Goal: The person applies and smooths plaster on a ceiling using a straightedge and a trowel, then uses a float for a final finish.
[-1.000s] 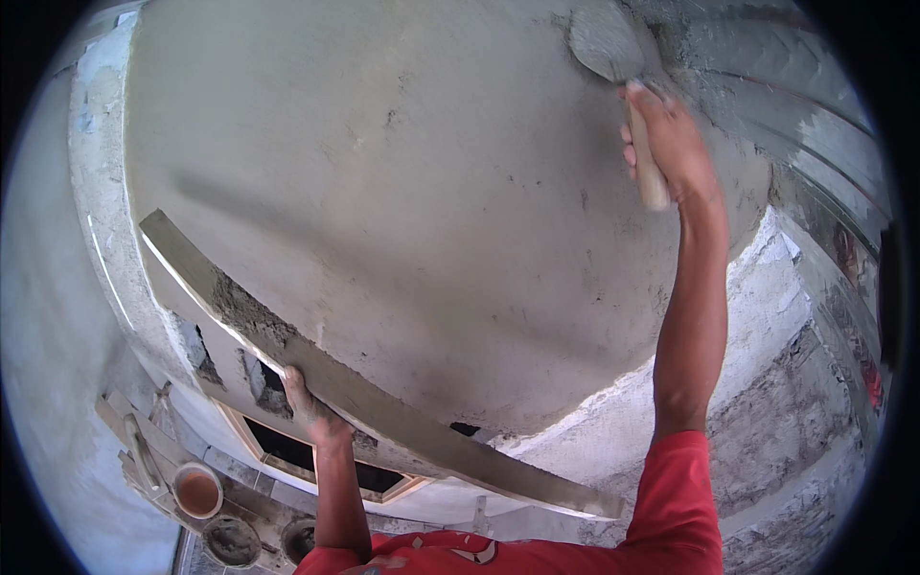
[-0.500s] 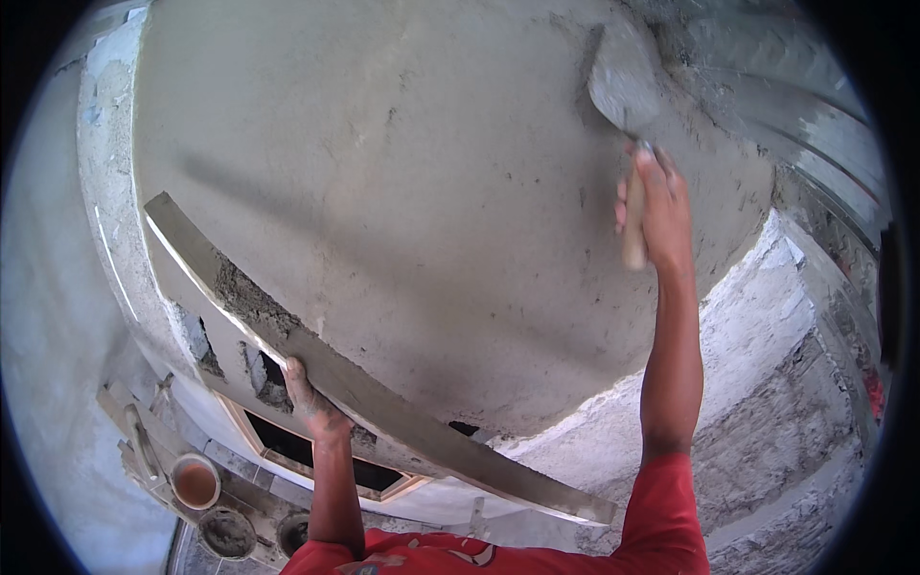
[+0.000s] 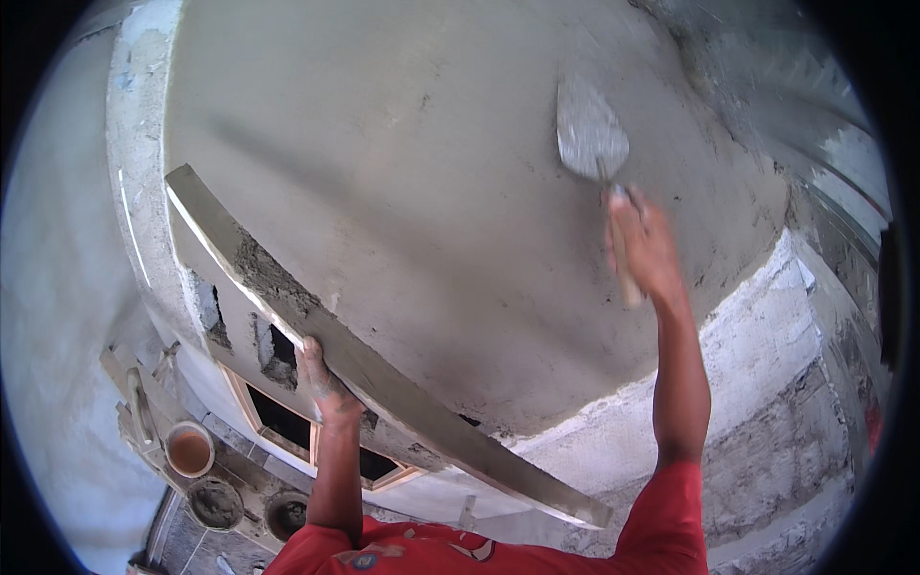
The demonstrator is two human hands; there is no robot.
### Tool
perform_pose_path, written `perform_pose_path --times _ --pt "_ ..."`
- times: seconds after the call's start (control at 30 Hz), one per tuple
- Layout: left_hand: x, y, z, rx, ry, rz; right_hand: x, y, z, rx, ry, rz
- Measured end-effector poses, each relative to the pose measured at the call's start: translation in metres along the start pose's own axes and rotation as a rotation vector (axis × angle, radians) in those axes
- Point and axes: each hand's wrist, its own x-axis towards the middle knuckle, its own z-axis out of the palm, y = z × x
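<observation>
Toward one o'clock: trowel (image 3: 591, 134), blade motion-blurred, tip aimed roughly at eleven, over grey plastered wall (image 3: 412, 211); contact with the surface cannot be told. Its handle runs down to right hand (image 3: 644, 247) at about half past two; grip closed around the handle. Left hand (image 3: 330, 388) at eight o'clock; grip pinching the lower edge of long board (image 3: 398, 401), thumb visible, other fingers mostly hidden. Board slants, ends near ten and five o'clock; dark rough mortar (image 3: 271, 276) on its ten o'clock stretch. Farther out at eight: bucket (image 3: 169, 455), reddish-brown inside.
</observation>
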Motion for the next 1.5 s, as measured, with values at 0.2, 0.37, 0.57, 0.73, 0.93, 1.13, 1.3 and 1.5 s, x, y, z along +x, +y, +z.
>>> perform_pose_path --times 0.2,0.37,0.57,0.73,0.93,1.13,1.3,1.5 --pt "-0.004 0.007 0.001 -0.064 0.008 -0.073 -0.063 0.046 0.023 0.207 -0.428 0.010" --pt "-0.015 0.020 0.005 -0.097 0.051 -0.122 -0.103 0.082 0.068 -0.012 -0.577 -0.496" --pt "-0.025 0.030 0.023 -0.093 -0.010 -0.053 -0.125 0.138 0.081 -0.043 -0.606 -0.670" --pt "-0.028 0.025 0.018 0.001 -0.003 -0.059 -0.122 0.145 0.124 -0.088 -0.541 -0.708" --pt "-0.048 0.022 0.035 -0.085 -0.077 -0.016 -0.098 0.121 0.187 -0.048 -0.470 -0.730" --pt "-0.057 0.014 0.034 -0.048 -0.089 0.020 -0.086 0.100 0.212 0.025 -0.364 -0.731" --pt "-0.059 0.017 0.037 -0.071 -0.073 -0.013 -0.085 0.093 0.200 0.016 -0.265 -0.750" --pt "-0.053 0.002 0.021 -0.065 -0.038 -0.098 -0.077 0.094 0.147 -0.029 -0.121 -0.778"
